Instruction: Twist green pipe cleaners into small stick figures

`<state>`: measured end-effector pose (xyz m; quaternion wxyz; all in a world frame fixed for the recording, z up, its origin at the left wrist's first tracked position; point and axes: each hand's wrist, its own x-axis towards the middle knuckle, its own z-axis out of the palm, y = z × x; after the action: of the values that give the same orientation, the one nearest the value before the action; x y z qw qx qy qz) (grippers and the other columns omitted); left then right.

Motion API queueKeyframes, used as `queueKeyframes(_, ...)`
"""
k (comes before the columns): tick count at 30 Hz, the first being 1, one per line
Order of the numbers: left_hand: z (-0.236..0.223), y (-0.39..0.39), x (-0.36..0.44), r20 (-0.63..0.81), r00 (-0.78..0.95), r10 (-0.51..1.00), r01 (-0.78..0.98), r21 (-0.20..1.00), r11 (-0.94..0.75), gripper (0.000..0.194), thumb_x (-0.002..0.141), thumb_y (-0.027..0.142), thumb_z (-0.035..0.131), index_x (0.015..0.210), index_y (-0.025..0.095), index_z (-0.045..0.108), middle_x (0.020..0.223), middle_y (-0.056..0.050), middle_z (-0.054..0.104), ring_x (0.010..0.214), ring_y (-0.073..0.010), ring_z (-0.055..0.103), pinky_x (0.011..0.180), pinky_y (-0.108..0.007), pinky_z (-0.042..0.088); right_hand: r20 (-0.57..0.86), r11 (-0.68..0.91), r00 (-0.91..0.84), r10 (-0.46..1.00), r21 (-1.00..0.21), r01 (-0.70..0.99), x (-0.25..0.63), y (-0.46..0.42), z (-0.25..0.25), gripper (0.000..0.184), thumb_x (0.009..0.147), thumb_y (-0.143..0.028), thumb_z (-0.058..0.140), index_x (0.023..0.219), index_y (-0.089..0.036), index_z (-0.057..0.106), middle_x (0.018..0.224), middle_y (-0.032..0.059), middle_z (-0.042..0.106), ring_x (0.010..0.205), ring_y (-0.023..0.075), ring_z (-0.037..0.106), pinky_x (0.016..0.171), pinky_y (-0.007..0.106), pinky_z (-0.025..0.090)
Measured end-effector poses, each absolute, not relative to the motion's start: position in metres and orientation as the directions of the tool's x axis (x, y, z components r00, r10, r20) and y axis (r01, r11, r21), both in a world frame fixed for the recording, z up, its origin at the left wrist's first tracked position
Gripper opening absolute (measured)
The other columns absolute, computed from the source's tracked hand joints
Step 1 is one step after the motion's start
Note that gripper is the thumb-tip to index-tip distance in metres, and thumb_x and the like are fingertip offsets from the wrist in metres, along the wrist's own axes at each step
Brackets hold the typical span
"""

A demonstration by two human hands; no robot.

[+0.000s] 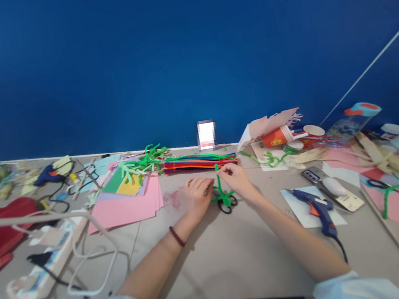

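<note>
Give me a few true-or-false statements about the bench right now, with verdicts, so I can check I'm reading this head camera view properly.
1. The right hand pinches the green pipe-cleaner figure. True.
2. Black-handled scissors lie on the table just below that figure. True.
3. The beaded bracelet is on the right wrist. False: it is on the left wrist.
4. The blue glue gun sits beside the pink paper. False: it lies on white paper, right of the right forearm.
5. The bundle of colored pipe cleaners lies on top of the pink paper. False: it lies on the table to the paper's right.
</note>
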<state>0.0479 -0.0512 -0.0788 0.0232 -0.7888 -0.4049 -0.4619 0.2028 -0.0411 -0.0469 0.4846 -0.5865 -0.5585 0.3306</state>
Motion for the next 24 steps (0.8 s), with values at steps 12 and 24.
queueKeyframes(12, -0.08, -0.057, 0.051, 0.539, 0.167, 0.825, 0.464, 0.696, -0.548, 0.013, 0.083, 0.029, 0.059, 0.072, 0.024, 0.065, 0.068, -0.003, 0.063, 0.076, -0.0217, 0.056, 0.104, -0.045, 0.021, 0.027, 0.013, 0.103, 0.994, -0.992, 0.129, 0.186, -0.049, -0.048, 0.019, 0.067, -0.035, 0.062, 0.059, -0.019, 0.055, 0.058, -0.0003, 0.057, 0.058, 0.0137, 0.051, 0.059, 0.027, 0.042)
queueKeyframes(24, -0.065, -0.055, 0.058, 0.033, 0.355, 0.934, -0.199, 0.979, 0.041, 0.038, 0.08, 0.052, 0.057, 0.064, 0.017, 0.056, 0.058, 0.0, 0.053, 0.057, -0.013, 0.048, 0.058, -0.026, 0.039, 0.018, 0.03, -0.232, 0.973, -0.999, 0.045, 0.211, -0.043, -0.027, 0.028, 0.067, -0.041, 0.07, 0.08, -0.017, 0.068, 0.066, 0.0005, 0.063, 0.054, 0.0112, 0.049, 0.054, 0.026, 0.039)
